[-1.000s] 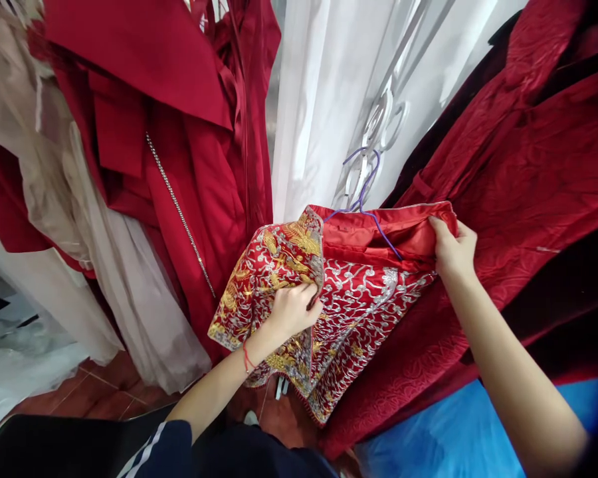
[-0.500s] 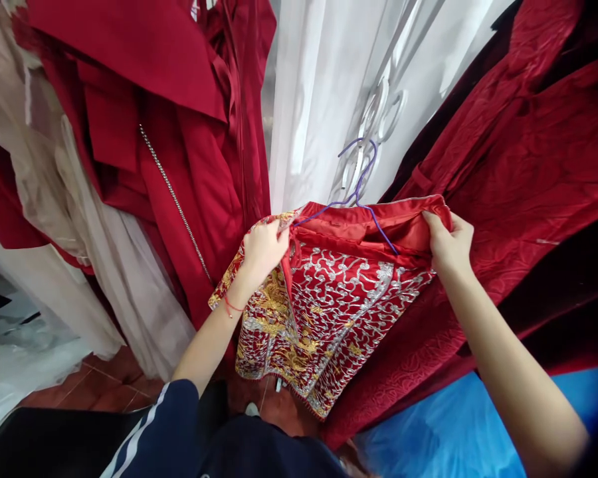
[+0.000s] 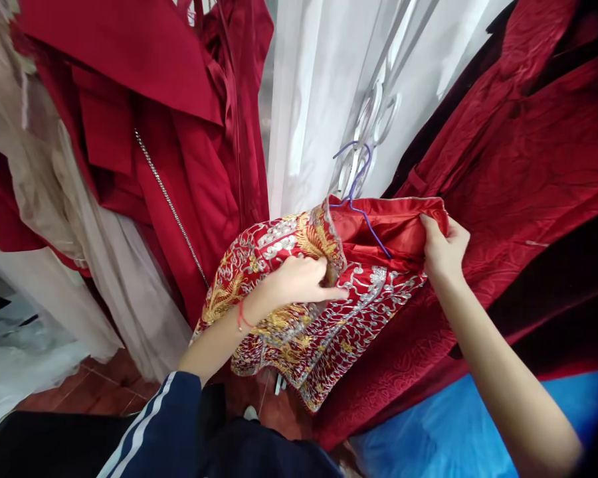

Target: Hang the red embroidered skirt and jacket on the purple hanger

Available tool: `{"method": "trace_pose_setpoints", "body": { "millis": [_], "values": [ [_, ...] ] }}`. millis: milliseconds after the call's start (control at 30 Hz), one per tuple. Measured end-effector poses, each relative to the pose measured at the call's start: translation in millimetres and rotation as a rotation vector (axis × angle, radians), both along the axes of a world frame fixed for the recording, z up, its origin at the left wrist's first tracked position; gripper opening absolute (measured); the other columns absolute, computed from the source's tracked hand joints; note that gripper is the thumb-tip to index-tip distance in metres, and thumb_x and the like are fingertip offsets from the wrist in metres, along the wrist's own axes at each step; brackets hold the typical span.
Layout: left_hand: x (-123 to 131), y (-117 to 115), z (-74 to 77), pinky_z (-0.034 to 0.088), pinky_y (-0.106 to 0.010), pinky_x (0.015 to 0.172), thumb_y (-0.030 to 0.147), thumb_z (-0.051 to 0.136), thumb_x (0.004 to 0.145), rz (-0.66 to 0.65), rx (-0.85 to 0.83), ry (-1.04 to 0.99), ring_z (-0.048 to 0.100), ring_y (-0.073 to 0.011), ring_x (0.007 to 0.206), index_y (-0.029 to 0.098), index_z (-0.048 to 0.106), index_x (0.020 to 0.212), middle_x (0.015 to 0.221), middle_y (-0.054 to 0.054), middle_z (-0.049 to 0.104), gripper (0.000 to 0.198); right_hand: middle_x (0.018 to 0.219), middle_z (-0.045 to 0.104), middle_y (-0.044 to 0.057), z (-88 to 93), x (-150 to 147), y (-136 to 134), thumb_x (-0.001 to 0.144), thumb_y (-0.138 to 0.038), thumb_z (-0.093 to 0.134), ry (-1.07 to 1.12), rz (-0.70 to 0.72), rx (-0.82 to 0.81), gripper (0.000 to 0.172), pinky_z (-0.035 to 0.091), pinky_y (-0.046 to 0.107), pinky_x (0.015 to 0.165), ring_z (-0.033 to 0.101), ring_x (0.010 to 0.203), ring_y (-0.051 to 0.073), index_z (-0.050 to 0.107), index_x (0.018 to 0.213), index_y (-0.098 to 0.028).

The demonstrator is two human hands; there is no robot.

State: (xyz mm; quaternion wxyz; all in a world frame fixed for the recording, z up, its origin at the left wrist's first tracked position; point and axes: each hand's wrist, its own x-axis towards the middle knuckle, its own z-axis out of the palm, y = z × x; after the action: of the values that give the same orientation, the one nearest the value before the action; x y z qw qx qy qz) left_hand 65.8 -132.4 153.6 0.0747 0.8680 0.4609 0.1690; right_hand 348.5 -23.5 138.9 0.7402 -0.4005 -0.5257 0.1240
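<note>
A red jacket [image 3: 279, 318] covered in gold and silver embroidery hangs on a thin purple hanger [image 3: 361, 174], its upper opening showing a red satin lining [image 3: 379, 226]. My right hand [image 3: 444, 247] pinches the lined edge at the right, thumb on the inside. My left hand [image 3: 301, 282] is at the front edge of the left panel, fingers curled at the cloth and thumb stretched out over the silver pattern. The fingertips of my left hand are partly hidden. A red string bracelet [image 3: 242, 317] circles the left wrist.
Deep red dresses hang at the left [image 3: 189, 159] and right [image 3: 543, 153], beside pale tulle gowns [image 3: 124, 265]. The hanger hook rests among white metal rings [image 3: 373, 113] before a white curtain [image 3: 296, 99]. Blue fabric [image 3: 438, 431] lies low at the right, above red floor tiles [image 3: 99, 392].
My left hand has moved right and down from the jacket's left upper edge. The left front panel now lies farther right, covering part of the lining. My right hand keeps its hold.
</note>
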Motion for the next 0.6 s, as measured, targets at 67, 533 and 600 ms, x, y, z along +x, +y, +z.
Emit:
{"method": "trace_pose_setpoints", "body": {
  "millis": [67,533,600],
  "values": [
    [-14,8,-0.6,0.047,-0.031,0.066,0.067,0.059,0.085,-0.153,-0.051,-0.096,0.066,-0.0183,0.071,0.020,0.067,0.089,0.081,-0.004,0.072,0.047,0.063,0.043,-0.006,0.2,0,-4,0.076,-0.039,0.069,-0.062,-0.005,0.027,0.026,0.029,0.025,0.059,0.033,0.060,0.008,0.056,0.069,-0.018],
    [-119,91,-77.9,0.041,-0.039,0.113,0.059,0.069,0.080,0.226,0.461,-0.421,0.053,-0.0257,0.132,0.019,0.044,0.138,0.144,-0.016,0.054,0.075,0.062,0.031,-0.006,4.7,6,-41,0.085,-0.042,0.064,-0.317,-0.193,-0.034,0.040,0.022,0.027,0.058,0.027,0.062,0.009,0.040,0.061,-0.020],
    [-124,94,-88.7,0.043,-0.037,0.110,0.049,0.061,0.089,0.262,0.446,-0.478,0.055,-0.0232,0.130,0.020,0.049,0.135,0.142,-0.014,0.058,0.055,0.062,0.031,-0.006,3.9,7,-41,0.086,-0.042,0.063,-0.329,-0.195,-0.036,0.040,0.021,0.027,0.058,0.027,0.061,0.009,0.041,0.061,-0.020]
  ]
}}
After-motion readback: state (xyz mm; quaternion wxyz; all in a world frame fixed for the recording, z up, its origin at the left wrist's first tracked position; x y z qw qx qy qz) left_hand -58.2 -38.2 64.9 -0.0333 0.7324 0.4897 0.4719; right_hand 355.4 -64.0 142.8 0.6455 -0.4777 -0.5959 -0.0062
